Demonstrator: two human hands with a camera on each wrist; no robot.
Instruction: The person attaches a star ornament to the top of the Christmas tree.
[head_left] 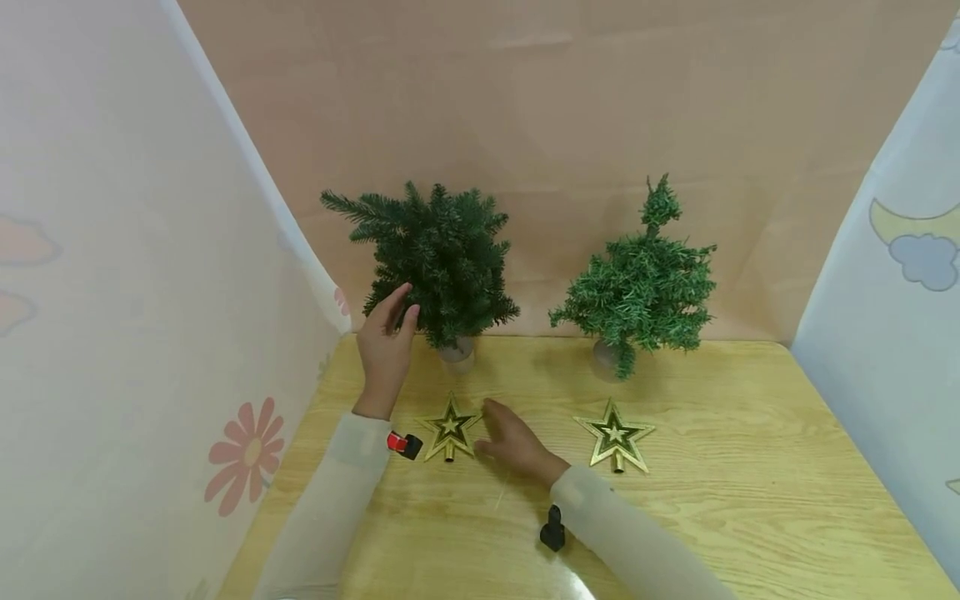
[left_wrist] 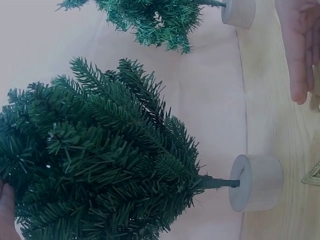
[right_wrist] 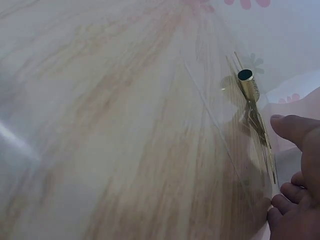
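My left hand (head_left: 386, 354) is raised at the left side of a dark green artificial Christmas tree (head_left: 446, 258), thumb and fingers spread apart at its branches. Whether the fingertips touch the needles cannot be told. My right hand (head_left: 519, 446) reaches low over the table beside a gold star tree topper (head_left: 450, 427) lying flat. Its thumb and fingers are apart near the star's right point, and none wraps round it. In the right wrist view the topper's hollow socket (right_wrist: 248, 85) faces the camera, with the thumb (right_wrist: 287, 127) close by.
A second, lighter green tree (head_left: 637, 292) stands at the back right, with another gold star (head_left: 615, 436) lying in front of it. Both trees have round pale bases. A pinkish backdrop (head_left: 555, 100) rises behind the wooden table (head_left: 712, 517); patterned cloths hang at both sides.
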